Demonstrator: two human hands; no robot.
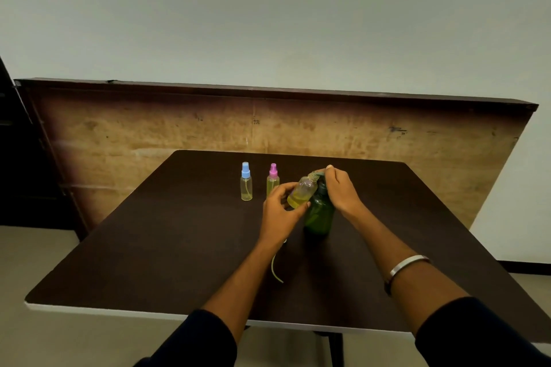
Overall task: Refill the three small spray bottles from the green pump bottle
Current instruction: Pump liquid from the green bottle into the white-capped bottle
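Two hands work together at table centre. Left hand [281,205] grips the uncapped spray bottle [301,191], tilted, mouth under the spout. Right hand [340,188] curls over the pump head of the green pump bottle [319,213], which stands on the dark table [149,247]. Judged light, smooth plastic, likely slippery if wet; hold mid-body. At 10 o'clock: blue-capped bottle [246,182] and pink-capped bottle [272,179]. At 6 o'clock: loose dip tube [275,268]. No labels readable.

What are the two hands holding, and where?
The left hand grips an uncapped spray bottle round its lower body, tilted. The right hand holds the green pump bottle at its pump head.
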